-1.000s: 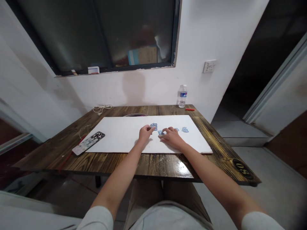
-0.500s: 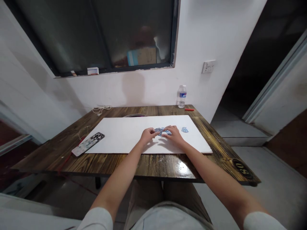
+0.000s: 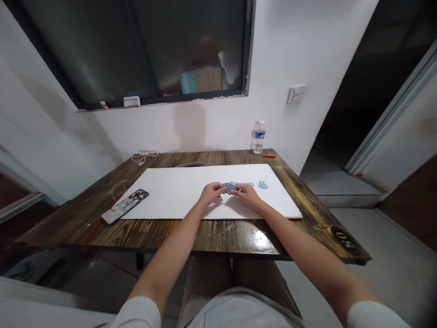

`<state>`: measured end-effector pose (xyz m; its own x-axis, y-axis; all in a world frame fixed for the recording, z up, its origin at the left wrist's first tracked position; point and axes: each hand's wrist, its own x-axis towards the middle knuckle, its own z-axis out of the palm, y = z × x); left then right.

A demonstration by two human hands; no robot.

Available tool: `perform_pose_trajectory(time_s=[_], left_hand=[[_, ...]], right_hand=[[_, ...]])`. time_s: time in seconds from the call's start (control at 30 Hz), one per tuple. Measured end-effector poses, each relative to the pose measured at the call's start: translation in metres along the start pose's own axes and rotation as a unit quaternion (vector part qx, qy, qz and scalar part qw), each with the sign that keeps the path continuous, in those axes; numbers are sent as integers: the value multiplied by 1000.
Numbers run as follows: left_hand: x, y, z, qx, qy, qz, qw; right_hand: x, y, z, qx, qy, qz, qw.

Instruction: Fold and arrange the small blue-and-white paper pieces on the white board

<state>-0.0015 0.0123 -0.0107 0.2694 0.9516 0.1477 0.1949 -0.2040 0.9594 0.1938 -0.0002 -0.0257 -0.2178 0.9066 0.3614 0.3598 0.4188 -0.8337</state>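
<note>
My left hand (image 3: 209, 193) pinches the left side of a small flat blue-patterned piece (image 3: 228, 187) between thumb and fingers. From the other side, my right hand (image 3: 248, 194) grips the same piece, its thumb and fingertips closed on it. Both hands are just above a white board (image 3: 177, 193). Behind my right fingers, blue-and-white pieces (image 3: 250, 185) lie partly hidden on the board. Apart from them, farther right, is a fan-shaped group of blue-and-white pieces (image 3: 262, 184). Their exact kind is too small to make out.
The board lies on a dark wooden table (image 3: 143, 237). A phone (image 3: 125, 206) overlaps its left edge. At the back stand a water bottle (image 3: 259, 137), with a red pen-like stick (image 3: 269, 156) beside it, and a coiled white cable (image 3: 144, 156).
The piece between my hands has turned and come slightly nearer to me. My right fingers have shifted right and down, and more of the blue-and-white pieces behind them shows.
</note>
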Motion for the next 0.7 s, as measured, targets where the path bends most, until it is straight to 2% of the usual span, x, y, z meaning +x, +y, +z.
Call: perform_pose_trajectory(time_s=[0.13,0.47,0.57,0.7], left_hand=[[0,3,1,-35,10,-19,999],[0,3,2,-11,53,-9,999],[1,1,0,-6,110,-7,994],[3,1,-8,-12,210,-16,977]], right_hand=[[0,1,0,8,0,10,1000],[1,3,2,0,20,16,1000],[1,1,0,30,53,35,998],[2,0,-8,115,151,52,980]])
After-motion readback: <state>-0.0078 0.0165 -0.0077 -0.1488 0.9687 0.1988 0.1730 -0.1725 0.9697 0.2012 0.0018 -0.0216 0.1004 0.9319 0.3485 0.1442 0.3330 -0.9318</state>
